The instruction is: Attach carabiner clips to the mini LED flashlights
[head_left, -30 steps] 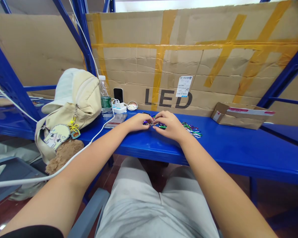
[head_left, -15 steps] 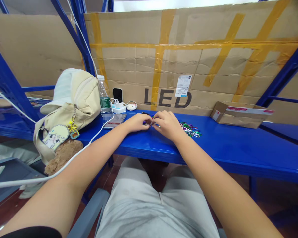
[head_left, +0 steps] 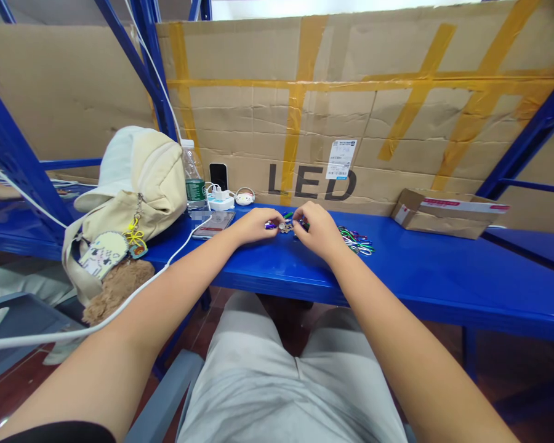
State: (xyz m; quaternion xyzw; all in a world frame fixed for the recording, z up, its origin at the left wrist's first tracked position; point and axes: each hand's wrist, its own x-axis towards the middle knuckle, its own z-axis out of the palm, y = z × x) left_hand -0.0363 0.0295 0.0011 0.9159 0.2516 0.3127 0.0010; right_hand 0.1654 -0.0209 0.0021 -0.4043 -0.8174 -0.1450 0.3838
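– Where the two hands meet just above the centre of the frame, what is being held?

– A clip cluster point(head_left: 284, 226) of small coloured metal clips is pinched from both ends. The left hand point(head_left: 253, 225) is curled, with its fingertips pressed together on the purple end. The right hand point(head_left: 317, 231) is curled likewise on the green end. Whether the cluster is resting on the blue counter point(head_left: 420, 277) or is held just above it cannot be told.

– How is its long axis laid?

– It is laid left to right across the frame, roughly along the counter's front edge. The cluster is thus found to the right of the left hand and to the left of the right hand. Neither hand is nearer, since it is touched by both.

– What is seen of the loose clips?

– A pile of clips point(head_left: 356, 241) is seen on the counter just to the right of the right hand. It is well apart from the left hand, so the right hand is the nearer one.

– Which containers are shown?

– A shallow cardboard box point(head_left: 447, 212) is shown at the right of the frame, apart from the pile, and its contents are hidden by its flap. A cream bag point(head_left: 138, 191) at the left is zipped shut, so nothing inside can be seen. A capped plastic bottle point(head_left: 192, 181) is stood just beside the bag, and its fill level cannot be told.
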